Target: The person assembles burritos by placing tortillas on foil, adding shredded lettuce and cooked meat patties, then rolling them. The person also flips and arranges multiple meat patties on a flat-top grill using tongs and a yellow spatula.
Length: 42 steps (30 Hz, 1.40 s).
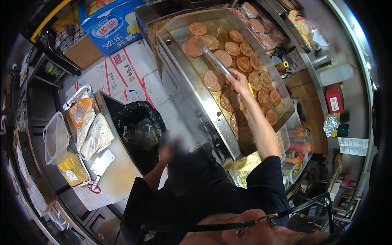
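My right hand point(239, 83) is closed round the handle of long metal tongs point(218, 61). Their broad, fluted tip rests against the round meat patties point(210, 42) at the far left of a flat griddle point(179, 36). Browned patties point(244, 64) lie in loose rows along the griddle's right side, and a few larger ones point(213, 81) are near its left edge. Something yellow shows just behind my right hand. My left hand point(165, 153) hangs low beside my body, close to a black-lined bin; its fingers are smeared and blurred.
The lined bin point(141, 112) stands left of me, against a table point(118, 175) with a cleaver point(102, 162), red-handled scissors point(94, 187) and food packages. A blue carton point(112, 28) is at the back. Bottles point(300, 146) and tubs stand right of the griddle.
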{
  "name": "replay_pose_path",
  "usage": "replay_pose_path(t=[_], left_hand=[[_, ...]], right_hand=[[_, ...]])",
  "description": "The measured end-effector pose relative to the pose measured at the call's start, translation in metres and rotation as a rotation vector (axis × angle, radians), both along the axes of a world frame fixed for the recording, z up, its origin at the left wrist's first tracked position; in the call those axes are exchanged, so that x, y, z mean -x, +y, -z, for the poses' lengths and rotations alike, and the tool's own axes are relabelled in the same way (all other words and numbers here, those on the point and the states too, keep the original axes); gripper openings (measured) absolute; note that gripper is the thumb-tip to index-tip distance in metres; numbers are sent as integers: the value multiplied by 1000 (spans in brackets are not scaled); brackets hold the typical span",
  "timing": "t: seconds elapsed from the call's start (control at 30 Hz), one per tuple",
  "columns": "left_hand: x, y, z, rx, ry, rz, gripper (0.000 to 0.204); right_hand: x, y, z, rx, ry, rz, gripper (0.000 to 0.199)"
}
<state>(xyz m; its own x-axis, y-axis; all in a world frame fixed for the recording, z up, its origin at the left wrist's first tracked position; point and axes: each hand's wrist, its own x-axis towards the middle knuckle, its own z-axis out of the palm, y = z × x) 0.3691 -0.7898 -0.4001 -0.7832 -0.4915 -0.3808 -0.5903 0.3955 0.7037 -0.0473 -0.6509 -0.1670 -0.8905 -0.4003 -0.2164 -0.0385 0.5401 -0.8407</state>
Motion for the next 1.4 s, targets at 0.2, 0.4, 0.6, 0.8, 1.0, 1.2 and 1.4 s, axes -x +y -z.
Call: replay_pose_path(t=[0.2,0.4,0.6,0.8,1.0,1.2,1.4], left_hand=[[-44,-4,124,-28,-213,-69,29],[-26,-18,151,8,-45,18,28],[-9,-28,122,-6,-24,-52,22],[-25,-31,145,-174,-140,-131,25],[-45,-27,207,6,57,-102,26],[-29,-21,116,4,-280,-80,32],[-90,-6,125,533,-96,298,18]], right_hand=[[-42,29,-47,-603,999,-309,36],[-53,39,-43,-683,1138,-421,41],[-56,34,-61,-694,1057,-385,42],[-75,38,-108,-788,861,-339,51],[-22,58,-111,-317,110,-135,43],[112,18,-76,-111,-199,32,27],[204,-44,-15,45,-565,0,21]])
